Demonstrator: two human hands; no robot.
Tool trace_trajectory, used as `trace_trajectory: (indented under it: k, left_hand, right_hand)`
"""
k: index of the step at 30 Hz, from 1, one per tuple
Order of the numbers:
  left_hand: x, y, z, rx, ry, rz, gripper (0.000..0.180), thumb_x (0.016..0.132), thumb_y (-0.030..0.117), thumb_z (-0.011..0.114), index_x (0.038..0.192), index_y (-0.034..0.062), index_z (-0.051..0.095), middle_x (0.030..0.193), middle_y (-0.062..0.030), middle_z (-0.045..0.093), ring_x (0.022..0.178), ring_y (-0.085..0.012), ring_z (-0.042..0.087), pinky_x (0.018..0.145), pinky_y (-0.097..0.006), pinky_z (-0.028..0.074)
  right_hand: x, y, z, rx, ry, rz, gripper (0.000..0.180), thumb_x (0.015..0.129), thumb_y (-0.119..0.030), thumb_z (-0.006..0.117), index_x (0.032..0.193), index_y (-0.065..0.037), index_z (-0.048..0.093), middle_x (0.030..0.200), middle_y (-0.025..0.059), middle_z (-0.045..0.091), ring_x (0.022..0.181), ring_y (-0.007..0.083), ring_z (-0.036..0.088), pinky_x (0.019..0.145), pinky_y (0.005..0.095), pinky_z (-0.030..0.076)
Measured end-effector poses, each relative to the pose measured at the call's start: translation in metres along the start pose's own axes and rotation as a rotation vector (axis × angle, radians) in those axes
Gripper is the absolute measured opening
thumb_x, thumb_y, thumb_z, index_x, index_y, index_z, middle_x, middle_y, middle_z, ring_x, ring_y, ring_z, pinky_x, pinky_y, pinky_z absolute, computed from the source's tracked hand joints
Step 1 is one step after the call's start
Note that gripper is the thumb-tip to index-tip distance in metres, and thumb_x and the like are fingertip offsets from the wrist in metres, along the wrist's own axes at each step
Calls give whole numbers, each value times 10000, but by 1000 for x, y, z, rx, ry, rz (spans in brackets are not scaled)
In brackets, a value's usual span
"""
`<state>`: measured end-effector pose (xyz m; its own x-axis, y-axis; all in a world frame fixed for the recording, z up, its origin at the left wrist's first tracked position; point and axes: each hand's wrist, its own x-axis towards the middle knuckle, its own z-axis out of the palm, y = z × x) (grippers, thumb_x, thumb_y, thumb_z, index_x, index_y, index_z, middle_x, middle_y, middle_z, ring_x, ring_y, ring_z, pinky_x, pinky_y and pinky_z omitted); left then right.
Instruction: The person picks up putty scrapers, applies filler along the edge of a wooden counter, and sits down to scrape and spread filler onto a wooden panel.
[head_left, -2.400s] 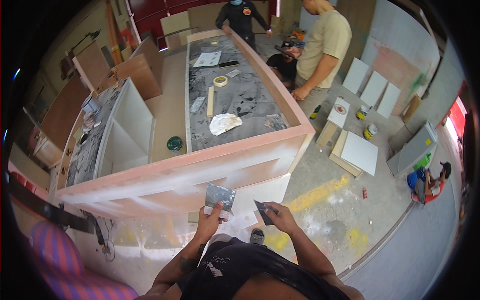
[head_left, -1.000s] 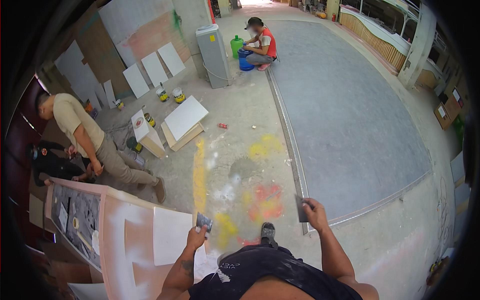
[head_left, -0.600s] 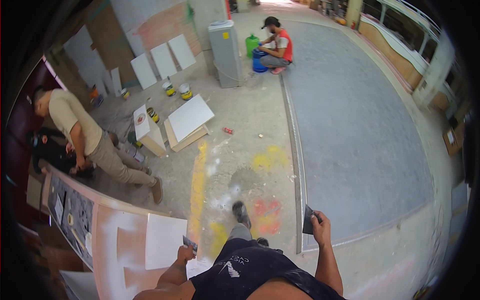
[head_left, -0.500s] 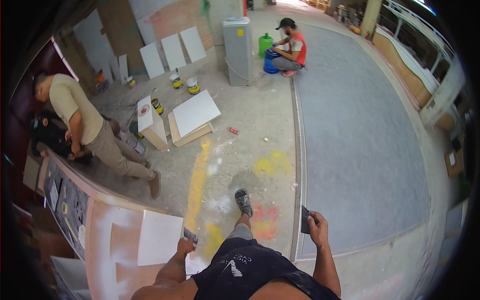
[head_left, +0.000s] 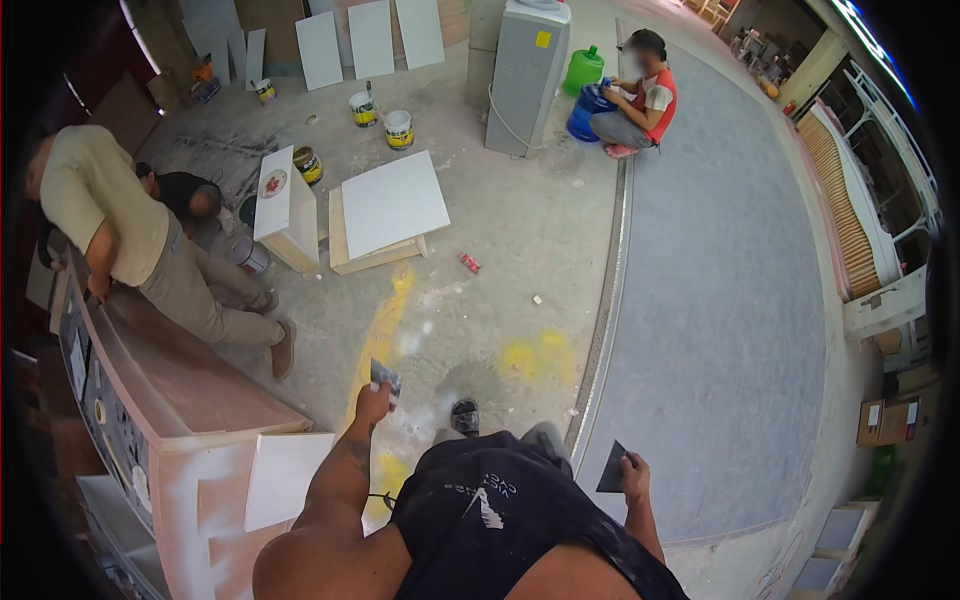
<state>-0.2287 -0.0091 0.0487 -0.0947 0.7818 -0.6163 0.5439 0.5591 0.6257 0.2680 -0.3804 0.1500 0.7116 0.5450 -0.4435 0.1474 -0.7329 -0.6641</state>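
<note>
Scraper (head_left: 610, 470) in right hand (head_left: 636, 476), mostly to its left

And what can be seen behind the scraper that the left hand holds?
Behind the scraper in the left hand, concrete floor shows, with a yellow paint streak above and left of it in the picture. The floor patch that the scraper and hand cover cannot be seen.

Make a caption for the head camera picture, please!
Left hand holds a smeared scraper, right hand a dark scraper, and yellow paint marks the floor.
</note>
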Motion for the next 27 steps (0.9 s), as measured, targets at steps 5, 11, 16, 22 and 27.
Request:
trace_trajectory:
  k: [5,11,16,22,27]
  left_hand:
    - [55,90,17,-124,26,73,444,935,373,606,888,-63,674,717,-162,712,612,-254,706,599,-373,553]
    - [74,88,33,-46,50,-126,443,936,357,591,925,-79,667,741,-182,717,618,-263,716,613,-379,572]
    - [83,154,77,-96,153,-360,482,936,396,598,951,-80,673,722,-189,714,656,-280,732,627,-379,570]
    - [143,310,114,-85,119,-105,469,933,396,635,933,-72,673,745,-184,718,617,-251,716,580,-366,559]
    - [191,362,138,-266,217,-89,456,938,394,629,920,-60,673,704,-171,704,606,-256,711,569,-361,550]
  right_hand:
    - [40,32,2,17,9,351,382,892,-195,629,1154,82,663,959,130,696,898,206,631,805,344,500]
    - [178,103,-9,-28,-146,339,332,866,-197,660,1060,69,701,928,152,717,912,225,659,786,368,517]
    - [414,-22,-12,-247,-173,-9,352,884,-212,642,1134,32,688,1045,163,722,956,269,669,833,391,526]
    - [630,-318,9,120,-109,-236,366,930,-228,598,1160,48,669,811,10,604,714,113,519,619,297,442]
    - [671,-531,75,-42,-420,-580,309,939,-184,592,1160,19,666,893,56,669,794,130,597,704,291,490]
